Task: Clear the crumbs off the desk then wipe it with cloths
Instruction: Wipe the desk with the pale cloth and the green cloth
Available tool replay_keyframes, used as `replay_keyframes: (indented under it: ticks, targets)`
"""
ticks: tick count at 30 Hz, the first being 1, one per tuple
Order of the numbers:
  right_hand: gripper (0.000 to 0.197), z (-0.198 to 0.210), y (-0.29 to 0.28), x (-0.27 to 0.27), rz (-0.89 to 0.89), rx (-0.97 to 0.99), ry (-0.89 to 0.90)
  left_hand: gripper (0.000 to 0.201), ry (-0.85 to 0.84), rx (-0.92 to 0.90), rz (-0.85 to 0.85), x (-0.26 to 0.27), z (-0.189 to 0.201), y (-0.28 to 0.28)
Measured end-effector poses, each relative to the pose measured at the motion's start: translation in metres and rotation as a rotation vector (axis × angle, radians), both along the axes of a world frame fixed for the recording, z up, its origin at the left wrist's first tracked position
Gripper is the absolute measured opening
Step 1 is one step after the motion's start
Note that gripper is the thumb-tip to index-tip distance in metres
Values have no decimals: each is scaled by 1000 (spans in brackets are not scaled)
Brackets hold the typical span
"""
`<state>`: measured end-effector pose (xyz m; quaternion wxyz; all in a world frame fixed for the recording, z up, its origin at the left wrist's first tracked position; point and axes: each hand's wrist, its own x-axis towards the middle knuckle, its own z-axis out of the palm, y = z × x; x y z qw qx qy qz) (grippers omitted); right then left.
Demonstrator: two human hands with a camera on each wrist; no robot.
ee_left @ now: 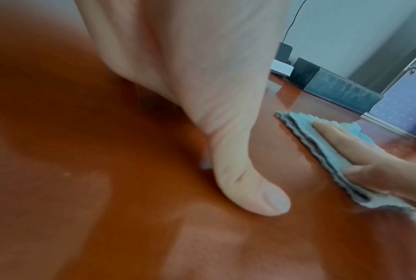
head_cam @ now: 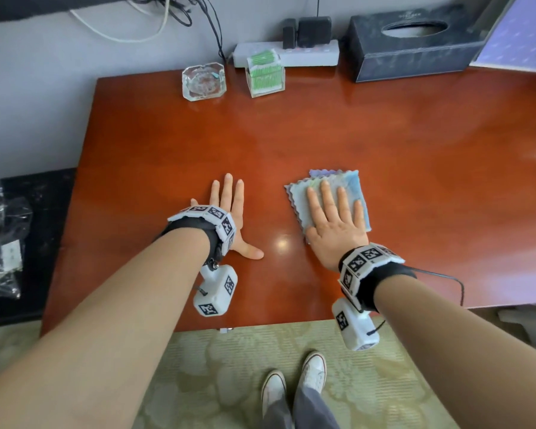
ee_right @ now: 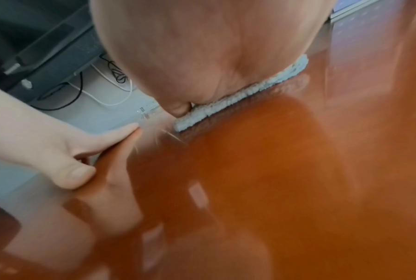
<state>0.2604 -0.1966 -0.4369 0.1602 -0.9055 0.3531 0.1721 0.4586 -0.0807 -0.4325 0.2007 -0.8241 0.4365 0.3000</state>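
Note:
A folded pale blue and lilac cloth [head_cam: 350,184] with scalloped edges lies on the glossy red-brown desk [head_cam: 322,125], right of centre. My right hand [head_cam: 333,212] presses flat on the cloth [ee_left: 334,151] with straight fingers. My left hand [head_cam: 232,212] lies flat on the bare wood to the cloth's left, fingers spread and thumb out to the right. In the right wrist view the cloth's edge [ee_right: 238,98] shows under my palm. I see no crumbs on the wood.
Along the desk's far edge stand a glass ashtray [head_cam: 203,82], a clear box of green cotton swabs [head_cam: 265,72], a white power strip [head_cam: 307,54] with plugs and a dark tissue box [head_cam: 415,44]. A black side surface with a plastic bag [head_cam: 3,239] sits left.

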Motion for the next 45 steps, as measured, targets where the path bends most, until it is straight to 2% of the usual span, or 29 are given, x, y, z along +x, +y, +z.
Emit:
replay_keyframes:
  ticks: [3,9,13,15,17,22,27,32,37,39,43,45]
  targets:
    - [71,-2,24,19,-38,7,-10,158,13,-42,9,-2,2,3]
    - [66,-1,80,34,86,21,-29,155,67,-140,35,-4,9,11]
    - [70,1,74,27,125,36,-4,143,41,-187,18,-13,14,17]
    - [65,1,67,20,150,38,-5,136,8,-182,-7,-23,19,19]
    - [68,1,59,8,115,42,-4,139,20,-138,-35,-31,22,26]
    - [71,6,42,-33,-50,30,35,162,132,-40,-127,-25,10,58]
    - [73,6,66,-13,-171,34,14,167,103,-95,-148,-19,-6,61]
    - [74,-1,116,7,22,12,-29,167,103,-99,-138,-19,-7,61]
    - [73,-8,113,-29,194,-25,-56,161,109,-92,-131,-22,-2,62]
    - [74,-10,96,-49,153,-43,-50,161,108,-82,-126,-22,-1,62]
    - [69,-9,65,-80,-71,-61,-27,161,105,-72,-137,-23,3,60]
    - [70,-9,65,-78,-205,-48,-33,162,110,-74,-142,-22,2,61]
